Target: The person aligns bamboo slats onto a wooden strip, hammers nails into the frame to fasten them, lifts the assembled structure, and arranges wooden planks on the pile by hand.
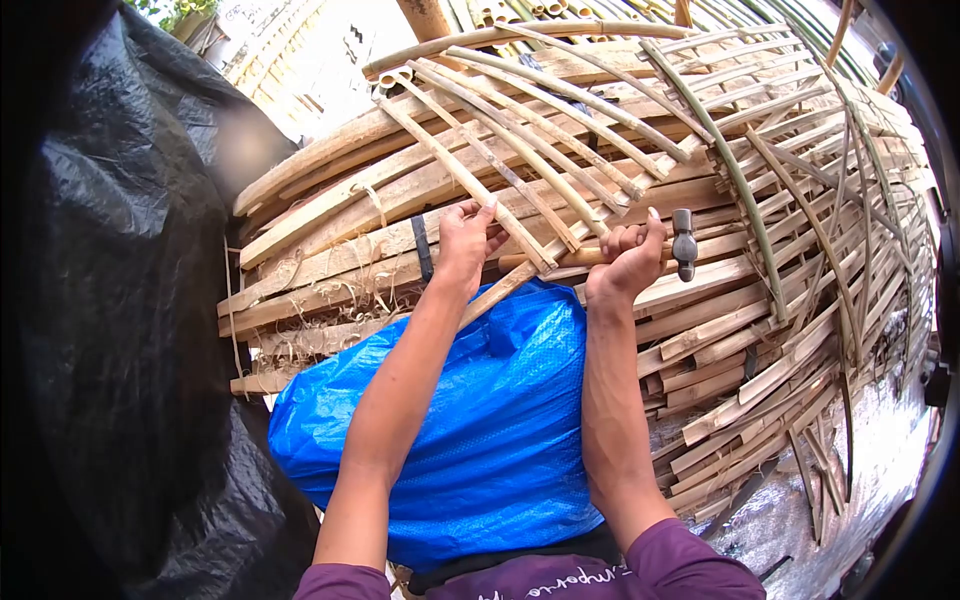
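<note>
My right hand (628,262) is wrapped round the wooden handle of a hammer (684,245), whose metal head sticks out to the right. To its left, my left hand (468,240) holds a bamboo strip (440,155) between thumb and fingers, near the strip's lower end. Further strips (540,140) lie slanting side by side over the long wooden planks. The hammer handle reaches left to the lower end of the held strip. A blue plastic sheet (480,430) covers my lap below both hands.
A black tarp (120,250) hangs on the left. Stacked planks (340,250) with curled shavings and a black strap (422,248) lie ahead. A lattice of bamboo strips (800,200) fills the right side, with silvery sheeting (800,510) at lower right.
</note>
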Demonstrator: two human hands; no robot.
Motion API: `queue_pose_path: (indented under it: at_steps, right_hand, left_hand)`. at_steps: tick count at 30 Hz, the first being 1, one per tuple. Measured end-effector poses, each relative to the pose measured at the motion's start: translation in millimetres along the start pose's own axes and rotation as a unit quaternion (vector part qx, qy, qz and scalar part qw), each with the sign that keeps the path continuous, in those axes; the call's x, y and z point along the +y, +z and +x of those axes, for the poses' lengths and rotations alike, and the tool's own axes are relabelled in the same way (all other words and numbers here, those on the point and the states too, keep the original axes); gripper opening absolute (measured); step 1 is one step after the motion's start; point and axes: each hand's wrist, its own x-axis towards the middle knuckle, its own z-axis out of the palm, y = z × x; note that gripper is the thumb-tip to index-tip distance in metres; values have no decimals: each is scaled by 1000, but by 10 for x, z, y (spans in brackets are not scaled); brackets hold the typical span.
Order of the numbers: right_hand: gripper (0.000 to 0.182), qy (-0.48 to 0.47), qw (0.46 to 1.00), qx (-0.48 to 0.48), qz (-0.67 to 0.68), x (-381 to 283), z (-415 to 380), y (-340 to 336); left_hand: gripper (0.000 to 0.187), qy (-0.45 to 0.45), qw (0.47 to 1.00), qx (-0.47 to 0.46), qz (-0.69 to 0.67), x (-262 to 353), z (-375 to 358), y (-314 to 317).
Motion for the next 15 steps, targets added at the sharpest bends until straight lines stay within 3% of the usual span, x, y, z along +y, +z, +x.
queue_pose_path:
  at_steps: [4,6,7,10,13,15]
  right_hand:
    - [44,6,1000,11,9,2,27,-20]
    - [43,24,999,24,20,-35,35,-16]
    - [43,25,999,22,21,-51,41,-20]
    - [42,30,999,10,33,-79,41,-49]
    - [45,-3,999,26,23,-138,39,-68]
    - [37,15,999,4,42,-241,8,-182]
  left_hand:
    - [32,-75,988,-35,130,-4,-204,-51]
    - [52,111,901,-99,408,-139,-353,-286]
    - [57,85,883,-107,448,-51,-504,-359]
    - [54,11,852,-141,505,-57,-773,-677]
    - [47,51,843,-119,522,-47,-950,-656]
    - [46,78,836,-99,535,-9,-898,-645]
